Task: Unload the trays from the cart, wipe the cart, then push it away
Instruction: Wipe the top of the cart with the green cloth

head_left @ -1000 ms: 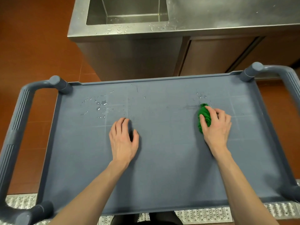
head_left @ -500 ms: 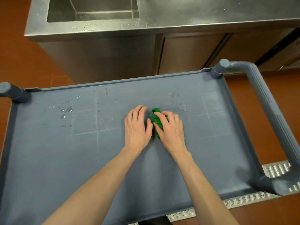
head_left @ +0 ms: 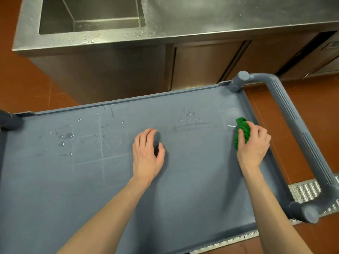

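The grey plastic cart (head_left: 183, 208) fills the lower view, its top shelf bare of trays. Water drops and smears lie on the shelf's left and far-middle parts. My right hand (head_left: 254, 145) grips a bunched green cloth (head_left: 242, 131) and presses it on the shelf near the right rim. A wet streak runs left from the cloth. My left hand (head_left: 146, 156) rests flat on the middle of the shelf, fingers spread and holding nothing. The cart's right handle (head_left: 297, 129) arches just beyond the cloth.
A wet stainless steel counter (head_left: 220, 21) with a sink basin (head_left: 91, 15) stands right behind the cart, cabinet doors below. Red tiled floor lies on both sides. A metal floor grate (head_left: 308, 191) shows under the cart's near right corner.
My right hand has swept the green cloth from beside my left hand out to the shelf's right rim, leaving a wet streak. My left hand stays planted mid-shelf.
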